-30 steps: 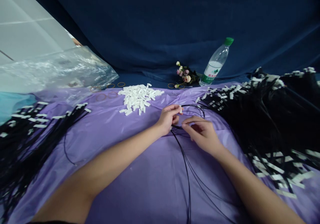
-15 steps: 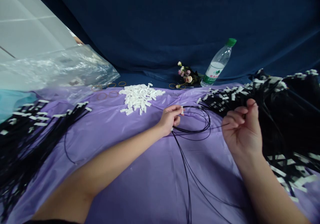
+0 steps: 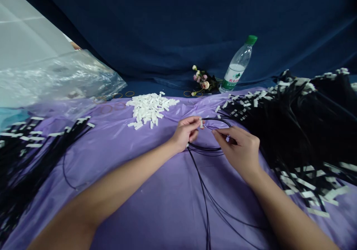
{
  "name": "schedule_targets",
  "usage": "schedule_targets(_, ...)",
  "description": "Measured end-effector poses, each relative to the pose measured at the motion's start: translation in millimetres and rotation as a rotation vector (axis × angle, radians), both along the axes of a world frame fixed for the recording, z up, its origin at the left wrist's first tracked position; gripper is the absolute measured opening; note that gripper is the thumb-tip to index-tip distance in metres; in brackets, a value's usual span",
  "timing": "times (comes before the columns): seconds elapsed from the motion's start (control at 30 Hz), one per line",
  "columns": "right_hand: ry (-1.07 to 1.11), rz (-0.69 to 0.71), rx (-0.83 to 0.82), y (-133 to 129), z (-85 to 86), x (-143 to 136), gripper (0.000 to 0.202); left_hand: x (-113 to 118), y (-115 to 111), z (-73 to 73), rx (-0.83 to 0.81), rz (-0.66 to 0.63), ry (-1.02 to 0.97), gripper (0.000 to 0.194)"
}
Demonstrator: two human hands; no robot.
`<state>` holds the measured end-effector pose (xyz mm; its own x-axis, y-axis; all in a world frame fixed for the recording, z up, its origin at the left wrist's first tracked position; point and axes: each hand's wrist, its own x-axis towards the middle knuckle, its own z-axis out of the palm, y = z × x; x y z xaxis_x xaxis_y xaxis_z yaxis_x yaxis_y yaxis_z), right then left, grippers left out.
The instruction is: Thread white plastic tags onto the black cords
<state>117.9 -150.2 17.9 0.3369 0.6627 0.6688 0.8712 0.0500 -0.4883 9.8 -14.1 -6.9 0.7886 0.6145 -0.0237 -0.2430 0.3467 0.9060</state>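
A coiled black cord (image 3: 208, 147) is held on the purple sheet (image 3: 156, 190), just in front of the pile of white clips (image 3: 149, 108). A white tag (image 3: 200, 122) is pinched in the left hand (image 3: 186, 132); the cord is pinched by the right hand (image 3: 240, 149), its grip pressed together.

We see a thin black cord (image 3: 206, 148) wound into a flat loop on the purple sheet, its long strands trailing toward us. A small white tag (image 3: 200, 122) sits upright at the loop's top left.
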Motion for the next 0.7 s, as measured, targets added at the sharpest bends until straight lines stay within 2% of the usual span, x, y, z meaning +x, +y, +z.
schedule_targets(0.27, 0.031, -0.021, -0.082, 1.4, -4.9, -1.8, 0.012, 0.2, -1.1, -0.9, 0.03, -0.028, -0.016, 0.018)
schedule_targets(0.7, 0.166, -0.036, -0.134, 0.2, -1.3, -2.9, 0.012, 0.2, -0.8, -3.8, 0.038, -0.024, -0.022, 0.017)
